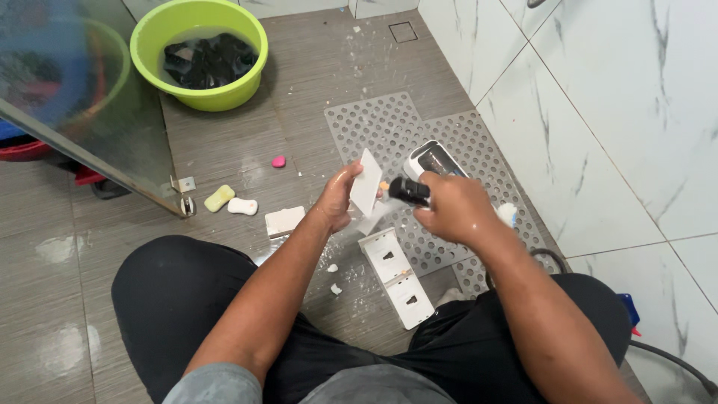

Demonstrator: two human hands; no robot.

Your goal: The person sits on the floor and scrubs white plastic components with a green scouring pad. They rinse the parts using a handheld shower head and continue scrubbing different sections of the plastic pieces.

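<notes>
Grey tiled bathroom floor (224,150) meets white marble-look wall tiles (598,135). Far left sits a lime green basin (149,67) of dark laundry. A perforated grey mat (389,127) lies ahead of the seated person's knees. The left hand (336,198) grips a flat white plate (366,183) upright. Just beside it, the right hand (452,209) clenches a black tool (409,191). Soap pieces (232,202) lie left.

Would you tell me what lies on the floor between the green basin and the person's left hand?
In the head view, a small pink soap piece lies on the grey tiles between the green basin and the left hand; otherwise bare, wet floor.
</notes>
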